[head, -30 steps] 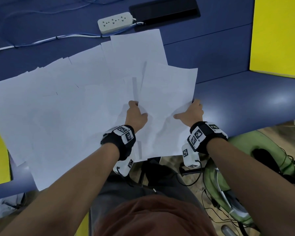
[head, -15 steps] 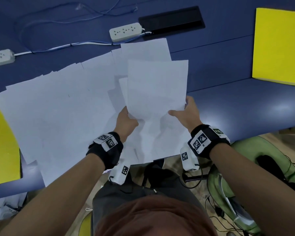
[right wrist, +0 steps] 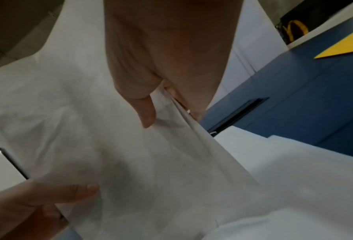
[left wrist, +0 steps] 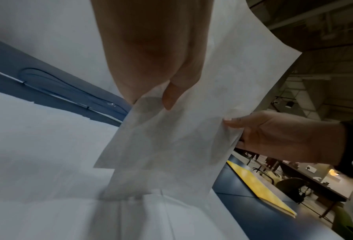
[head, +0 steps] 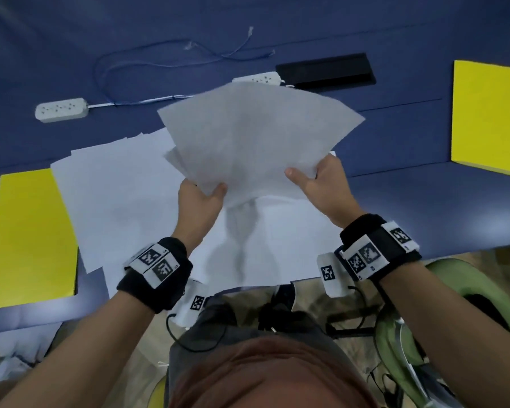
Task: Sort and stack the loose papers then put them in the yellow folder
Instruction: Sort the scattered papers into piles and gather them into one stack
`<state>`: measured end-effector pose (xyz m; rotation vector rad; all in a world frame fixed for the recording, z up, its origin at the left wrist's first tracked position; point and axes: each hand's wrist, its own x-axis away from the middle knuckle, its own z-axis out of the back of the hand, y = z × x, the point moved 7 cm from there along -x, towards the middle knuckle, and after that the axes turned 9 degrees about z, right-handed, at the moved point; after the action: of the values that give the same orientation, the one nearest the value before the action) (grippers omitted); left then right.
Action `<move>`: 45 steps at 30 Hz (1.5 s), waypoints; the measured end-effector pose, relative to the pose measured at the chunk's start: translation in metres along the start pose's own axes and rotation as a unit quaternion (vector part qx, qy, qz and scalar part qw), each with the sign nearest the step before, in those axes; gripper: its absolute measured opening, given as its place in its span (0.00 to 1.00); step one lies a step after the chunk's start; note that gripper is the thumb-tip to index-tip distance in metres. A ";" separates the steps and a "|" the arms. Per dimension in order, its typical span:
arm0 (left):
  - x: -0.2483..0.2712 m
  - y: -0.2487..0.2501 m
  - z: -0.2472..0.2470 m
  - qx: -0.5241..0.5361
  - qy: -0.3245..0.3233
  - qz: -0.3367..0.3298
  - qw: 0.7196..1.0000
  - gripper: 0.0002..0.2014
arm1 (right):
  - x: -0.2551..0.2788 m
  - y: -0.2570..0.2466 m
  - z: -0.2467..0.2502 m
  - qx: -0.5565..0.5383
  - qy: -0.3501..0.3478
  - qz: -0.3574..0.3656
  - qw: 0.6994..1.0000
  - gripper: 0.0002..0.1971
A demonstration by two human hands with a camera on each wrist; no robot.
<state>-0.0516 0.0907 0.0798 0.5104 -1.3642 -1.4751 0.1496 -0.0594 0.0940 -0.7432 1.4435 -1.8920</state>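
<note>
I hold a small bunch of white sheets (head: 253, 136) raised above the blue table, fanned out and uneven. My left hand (head: 202, 194) pinches the bunch at its lower left corner, thumb on top. My right hand (head: 312, 179) pinches its lower right edge the same way. In the left wrist view the held sheets (left wrist: 188, 129) hang tilted, with the right hand (left wrist: 274, 134) at their far edge. In the right wrist view the held sheets (right wrist: 114, 146) run between both thumbs. More loose papers (head: 124, 195) lie spread on the table beneath. One yellow folder (head: 489, 116) lies at the right, another yellow folder (head: 30, 234) at the left.
Two white power strips (head: 61, 109) with blue cables and a black cable hatch (head: 326, 72) lie at the back of the blue table (head: 424, 201). A green chair (head: 454, 319) stands right of my lap, below the table's front edge.
Both hands have gathered sheets off the table and lifted them up and away from me. The bunch now stands raised and fanned. The head view has tipped further down.
</note>
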 end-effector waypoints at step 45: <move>0.004 -0.031 0.006 -0.101 -0.059 0.016 0.993 0.14 | 0.031 0.036 -0.025 0.049 0.052 -0.067 0.995 0.10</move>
<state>-0.0698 0.0850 0.0538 0.2754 -1.2886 -1.6180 0.1162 -0.0746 0.0548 -0.7189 1.3829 -2.1151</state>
